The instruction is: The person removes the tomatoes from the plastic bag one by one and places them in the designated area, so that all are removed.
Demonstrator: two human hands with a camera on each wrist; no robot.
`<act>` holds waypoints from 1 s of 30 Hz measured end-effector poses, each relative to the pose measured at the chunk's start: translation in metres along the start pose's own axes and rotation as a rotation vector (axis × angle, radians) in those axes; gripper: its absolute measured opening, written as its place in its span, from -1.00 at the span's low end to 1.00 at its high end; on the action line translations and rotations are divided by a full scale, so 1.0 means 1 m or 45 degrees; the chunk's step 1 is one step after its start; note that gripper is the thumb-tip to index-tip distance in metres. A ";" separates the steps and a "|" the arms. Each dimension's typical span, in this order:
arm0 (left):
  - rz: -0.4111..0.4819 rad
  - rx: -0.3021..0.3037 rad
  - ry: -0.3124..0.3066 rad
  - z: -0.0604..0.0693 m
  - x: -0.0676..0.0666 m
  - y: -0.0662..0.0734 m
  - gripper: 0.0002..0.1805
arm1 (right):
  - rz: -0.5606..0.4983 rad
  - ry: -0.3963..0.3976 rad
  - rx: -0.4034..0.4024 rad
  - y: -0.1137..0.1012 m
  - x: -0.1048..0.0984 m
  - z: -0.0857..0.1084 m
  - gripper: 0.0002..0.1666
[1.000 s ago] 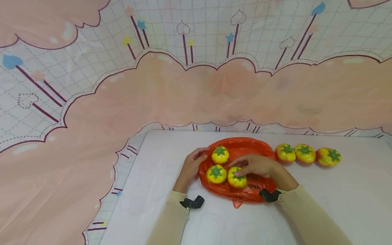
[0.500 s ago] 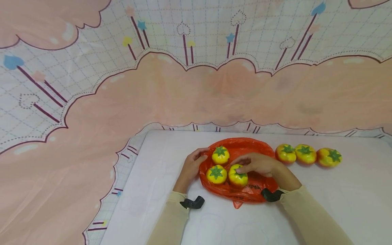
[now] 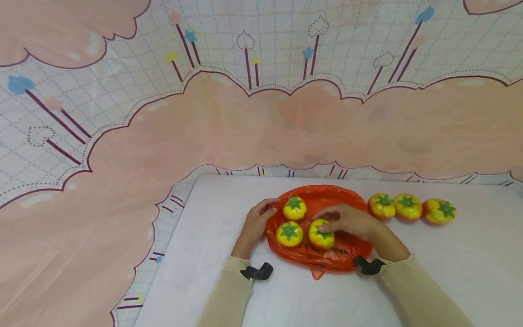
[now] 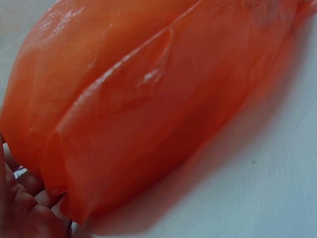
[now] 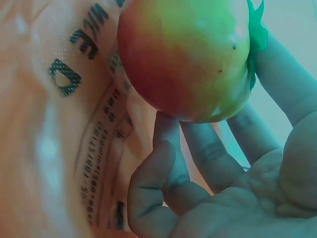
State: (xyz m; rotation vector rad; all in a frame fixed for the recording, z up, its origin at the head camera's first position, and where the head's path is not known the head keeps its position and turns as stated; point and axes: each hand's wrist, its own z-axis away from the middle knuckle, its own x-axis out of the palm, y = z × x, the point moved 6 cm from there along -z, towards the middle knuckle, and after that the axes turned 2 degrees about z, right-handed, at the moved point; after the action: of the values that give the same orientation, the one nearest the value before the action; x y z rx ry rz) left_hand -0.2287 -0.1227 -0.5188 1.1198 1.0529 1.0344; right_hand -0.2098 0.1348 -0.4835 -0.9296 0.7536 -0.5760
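An opened red plastic bag (image 3: 339, 193) lies spread on the table, its rim standing up a little. My left hand (image 3: 256, 220) grips its left rim; in the left wrist view, bent fingers (image 4: 29, 186) show at the bag's edge. My right hand (image 3: 351, 221) holds a yellow-and-red tomato (image 3: 320, 240) inside the bag, thumb on its green star-shaped leaves. The right wrist view shows the same tomato (image 5: 188, 59) between thumb and fingers, beside the bag's printed wall. Two similar tomatoes, a rear one (image 3: 292, 212) and a front one (image 3: 285, 239), sit at the bag's left side.
Outside the bag to the right, three more tomatoes stand in a row: a left one (image 3: 377, 212), a middle one (image 3: 404, 214) and a right one (image 3: 434, 218). A patterned pink curtain (image 3: 286, 127) hangs behind the white table (image 3: 294, 304).
My right hand has shifted slightly right with the tomato, widening the gap to the front left tomato. My left hand has stayed at the bag's rim.
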 end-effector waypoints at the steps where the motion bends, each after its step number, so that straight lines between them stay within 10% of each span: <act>1: 0.003 0.005 -0.001 0.000 0.000 0.001 -0.67 | -0.004 0.009 -0.005 -0.001 -0.001 0.002 -0.46; 30: 0.002 0.007 0.002 0.001 0.000 0.000 -0.67 | -0.172 0.130 0.013 0.002 -0.029 0.057 -0.32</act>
State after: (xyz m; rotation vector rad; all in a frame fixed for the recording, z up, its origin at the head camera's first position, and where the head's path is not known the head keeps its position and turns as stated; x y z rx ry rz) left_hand -0.2279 -0.1230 -0.5190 1.1247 1.0568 1.0347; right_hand -0.1825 0.1851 -0.4542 -0.9523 0.7822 -0.7497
